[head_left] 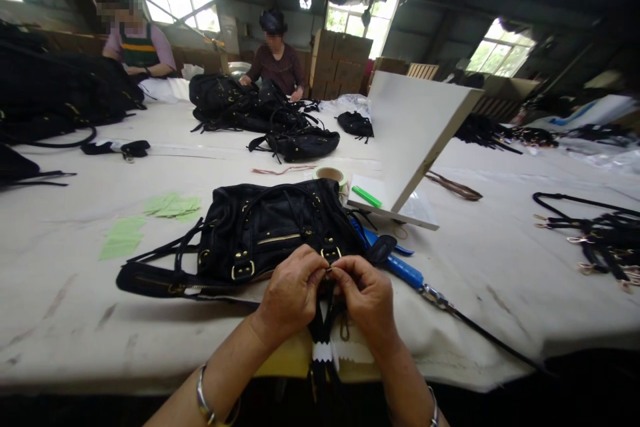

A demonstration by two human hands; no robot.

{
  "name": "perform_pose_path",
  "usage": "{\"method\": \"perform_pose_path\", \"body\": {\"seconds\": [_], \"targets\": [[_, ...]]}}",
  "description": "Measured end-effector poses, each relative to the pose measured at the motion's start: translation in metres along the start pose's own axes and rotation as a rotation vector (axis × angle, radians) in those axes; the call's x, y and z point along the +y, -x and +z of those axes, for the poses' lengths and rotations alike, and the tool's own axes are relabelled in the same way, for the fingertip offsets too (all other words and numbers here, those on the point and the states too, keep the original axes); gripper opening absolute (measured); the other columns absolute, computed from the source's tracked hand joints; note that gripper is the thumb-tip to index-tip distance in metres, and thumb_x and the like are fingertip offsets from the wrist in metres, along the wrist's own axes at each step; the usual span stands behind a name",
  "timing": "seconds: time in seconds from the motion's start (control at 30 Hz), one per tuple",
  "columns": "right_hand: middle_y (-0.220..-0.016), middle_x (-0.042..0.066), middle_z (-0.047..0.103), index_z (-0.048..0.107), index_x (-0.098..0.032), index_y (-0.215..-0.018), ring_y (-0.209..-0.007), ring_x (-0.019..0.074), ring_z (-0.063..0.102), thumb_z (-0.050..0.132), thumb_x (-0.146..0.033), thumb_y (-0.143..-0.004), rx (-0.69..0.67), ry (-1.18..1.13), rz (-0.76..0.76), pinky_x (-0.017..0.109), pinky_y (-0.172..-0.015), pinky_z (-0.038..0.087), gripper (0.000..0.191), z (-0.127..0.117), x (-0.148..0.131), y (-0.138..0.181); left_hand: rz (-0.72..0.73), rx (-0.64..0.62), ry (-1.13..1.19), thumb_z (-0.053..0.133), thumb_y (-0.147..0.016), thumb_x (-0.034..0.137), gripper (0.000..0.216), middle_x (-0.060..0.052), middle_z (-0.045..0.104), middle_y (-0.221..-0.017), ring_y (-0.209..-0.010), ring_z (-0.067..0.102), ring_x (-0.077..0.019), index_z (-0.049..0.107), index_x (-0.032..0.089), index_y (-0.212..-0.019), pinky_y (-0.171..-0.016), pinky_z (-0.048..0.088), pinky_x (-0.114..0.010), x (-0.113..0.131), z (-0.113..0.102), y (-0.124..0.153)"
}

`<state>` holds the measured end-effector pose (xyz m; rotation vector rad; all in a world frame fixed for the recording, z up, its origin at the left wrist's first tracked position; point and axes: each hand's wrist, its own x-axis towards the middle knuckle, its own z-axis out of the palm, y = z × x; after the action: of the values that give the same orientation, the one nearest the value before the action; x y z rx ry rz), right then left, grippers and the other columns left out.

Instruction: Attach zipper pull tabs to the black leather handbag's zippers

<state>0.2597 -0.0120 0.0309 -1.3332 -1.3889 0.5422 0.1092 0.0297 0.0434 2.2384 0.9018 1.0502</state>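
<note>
A black handbag point(275, 213) with brass-coloured buckles and a zip lies on the pale table in front of me. At its near right edge my left hand point(296, 285) and my right hand point(366, 292) meet, each with thumb and fingers pinched together. Whatever small piece sits between the fingertips is too hidden to name. Just below the hands hangs a black strap point(320, 328), wrapped with a white band point(323, 351). A metal snap hook point(345, 328) dangles beside it, near my right hand.
Right of the bag lies a blue-handled tool point(405, 271) with a black hose. A white board point(420, 127) stands behind, with a green cutter point(367, 196) and tape roll point(330, 175) nearby. Green slips point(173, 205) lie left. Straps point(605, 240) lie right; two people work across the table.
</note>
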Motion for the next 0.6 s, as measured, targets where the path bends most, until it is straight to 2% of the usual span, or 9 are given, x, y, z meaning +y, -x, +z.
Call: {"method": "perform_pose_path", "body": {"seconds": [0.07,0.17,0.27,0.33,0.4,0.5,0.6], "targets": [[-0.076,0.001,0.066,0.065,-0.019,-0.097,-0.057,0.0127,0.06,0.054,-0.019,-0.089,0.007,-0.003,-0.075,0.023,-0.055,0.051,0.014,-0.006,-0.001,0.002,0.003,0.026,-0.025,0.041,-0.089,0.011,0.02,-0.006,0.054,-0.095,-0.09,0.053,-0.0178,0.058,0.018,-0.098,-0.082,0.045,-0.032,0.0,-0.012,0.007],[-0.106,0.008,0.066,0.063,-0.022,-0.115,-0.092,0.0191,0.064,0.043,-0.009,-0.089,-0.095,0.12,-0.311,0.033,-0.079,0.055,0.035,-0.022,-0.008,0.009,0.003,0.005,-0.161,0.044,-0.081,0.006,0.03,-0.009,0.05,-0.104,-0.097,0.051,-0.0219,0.057,0.018,-0.106,-0.086,0.044,-0.038,-0.002,-0.033,0.022],[-0.123,0.007,0.061,0.06,-0.025,-0.123,-0.108,0.0228,0.057,0.041,-0.004,-0.083,-0.367,0.283,-0.505,0.041,-0.09,0.05,0.049,-0.037,-0.022,0.02,0.039,-0.044,-0.359,0.048,-0.075,0.005,0.038,-0.011,0.047,-0.113,-0.103,0.048,-0.0265,0.059,0.019,-0.108,-0.089,0.043,-0.044,-0.005,-0.05,0.033],[-0.128,0.004,0.059,0.059,-0.027,-0.122,-0.109,0.0237,0.055,0.044,-0.003,-0.076,-0.553,0.376,-0.539,0.042,-0.092,0.048,0.054,-0.044,-0.033,0.028,0.083,-0.055,-0.477,0.05,-0.072,0.004,0.04,-0.013,0.046,-0.117,-0.107,0.046,-0.0284,0.059,0.019,-0.108,-0.091,0.041,-0.047,-0.007,-0.057,0.035],[-0.133,0.0,0.056,0.059,-0.028,-0.121,-0.113,0.0245,0.051,0.047,0.0,-0.067,-0.678,0.464,-0.523,0.043,-0.098,0.044,0.062,-0.047,-0.042,0.034,0.104,-0.051,-0.568,0.051,-0.072,0.004,0.04,-0.013,0.047,-0.117,-0.107,0.046,-0.0285,0.059,0.018,-0.109,-0.09,0.04,-0.047,-0.01,-0.06,0.032],[-0.136,-0.001,0.052,0.054,-0.027,-0.129,-0.114,0.0246,0.047,0.05,0.0,-0.06,-0.715,0.549,-0.506,0.041,-0.1,0.042,0.074,-0.046,-0.051,0.04,0.066,-0.048,-0.68,0.056,-0.074,0.007,0.041,-0.014,0.049,-0.115,-0.104,0.047,-0.0285,0.057,0.016,-0.113,-0.088,0.04,-0.045,-0.012,-0.061,0.022],[-0.139,-0.001,0.048,0.054,-0.027,-0.127,-0.113,0.0249,0.044,0.053,-0.003,-0.067,-0.666,0.6,-0.565,0.042,-0.1,0.04,0.065,-0.041,-0.049,0.043,0.018,-0.133,-0.76,0.06,-0.075,0.013,0.035,-0.012,0.052,-0.109,-0.1,0.049,-0.028,0.058,0.016,-0.109,-0.086,0.041,-0.043,-0.01,-0.063,0.01]]}}
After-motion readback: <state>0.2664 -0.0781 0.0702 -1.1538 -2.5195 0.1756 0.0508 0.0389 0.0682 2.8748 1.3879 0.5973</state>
